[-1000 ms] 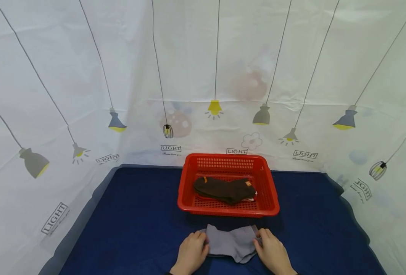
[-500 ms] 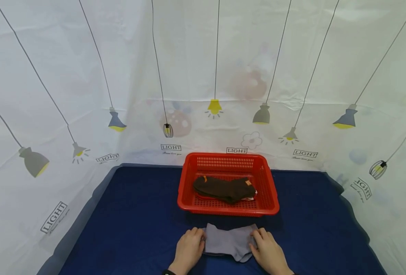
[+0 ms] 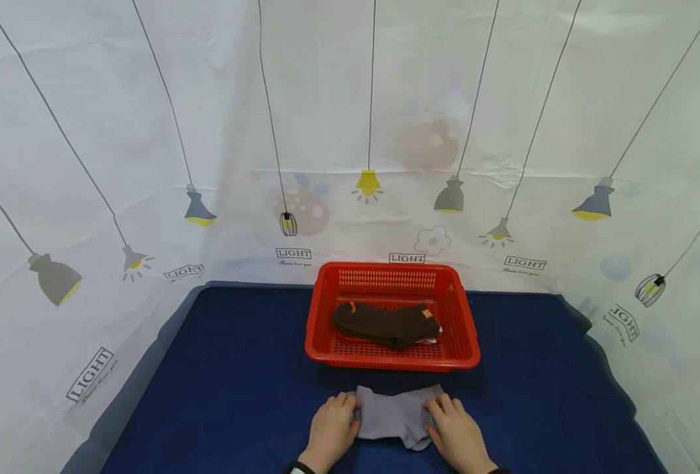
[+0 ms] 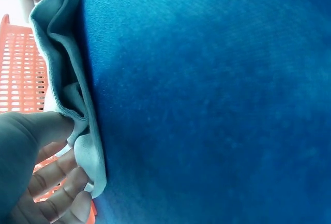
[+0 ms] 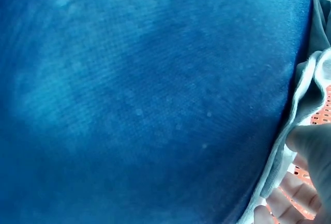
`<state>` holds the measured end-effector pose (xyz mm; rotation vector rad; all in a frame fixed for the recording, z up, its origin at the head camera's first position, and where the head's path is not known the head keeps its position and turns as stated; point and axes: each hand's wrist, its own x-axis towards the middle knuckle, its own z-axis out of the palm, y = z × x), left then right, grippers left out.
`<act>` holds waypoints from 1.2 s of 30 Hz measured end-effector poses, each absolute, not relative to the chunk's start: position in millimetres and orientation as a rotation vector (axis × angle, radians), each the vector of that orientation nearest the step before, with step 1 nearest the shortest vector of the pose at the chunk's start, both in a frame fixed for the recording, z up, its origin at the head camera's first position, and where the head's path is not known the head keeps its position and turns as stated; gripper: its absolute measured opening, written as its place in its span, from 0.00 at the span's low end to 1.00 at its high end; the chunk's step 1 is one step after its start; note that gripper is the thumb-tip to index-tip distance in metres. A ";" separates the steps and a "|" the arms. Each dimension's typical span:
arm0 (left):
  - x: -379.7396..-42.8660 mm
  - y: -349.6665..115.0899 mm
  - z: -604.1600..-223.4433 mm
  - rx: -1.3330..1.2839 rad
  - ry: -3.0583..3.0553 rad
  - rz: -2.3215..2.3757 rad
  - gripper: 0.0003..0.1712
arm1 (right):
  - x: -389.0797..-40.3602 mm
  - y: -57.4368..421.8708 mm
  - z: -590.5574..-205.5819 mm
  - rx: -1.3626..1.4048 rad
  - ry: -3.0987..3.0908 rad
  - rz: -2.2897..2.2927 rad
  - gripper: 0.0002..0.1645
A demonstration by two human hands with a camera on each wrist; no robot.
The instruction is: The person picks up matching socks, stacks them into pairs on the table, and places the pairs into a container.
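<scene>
A grey sock (image 3: 393, 416), seemingly a layered pair, lies crosswise on the dark blue cloth in front of the basket. My left hand (image 3: 333, 424) pinches its left end; in the left wrist view the thumb presses the loose folds of the grey fabric (image 4: 90, 154) against the fingers. At the other end my right hand (image 3: 458, 431) grips the fabric between thumb and fingers, and the right wrist view shows the wavy edge of the sock (image 5: 279, 157) beside that thumb. Both ends are partly covered by the hands.
Just beyond the sock stands a red plastic basket (image 3: 393, 364). Dark brown socks (image 3: 385, 326) with orange marks lie inside it, over something red and white. The dark blue cloth (image 3: 237, 368) covers the table. A white curtain (image 3: 350, 99) printed with lamps encloses the back and sides.
My right hand has shifted slightly left along the sock, and its right end is drawn in a little. The left hand has barely moved. The basket stays put.
</scene>
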<state>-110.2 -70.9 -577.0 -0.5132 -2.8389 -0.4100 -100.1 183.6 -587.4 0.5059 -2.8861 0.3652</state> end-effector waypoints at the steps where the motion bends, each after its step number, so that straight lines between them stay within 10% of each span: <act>1: -110.5 -70.5 -577.2 -0.512 -2.841 -0.412 0.13 | -100.4 183.3 -588.1 0.509 -2.886 0.358 0.18; 36: -115.2 -68.2 -588.8 -0.460 -2.717 -0.303 0.15 | -103.7 182.0 -594.0 0.526 -2.855 0.249 0.17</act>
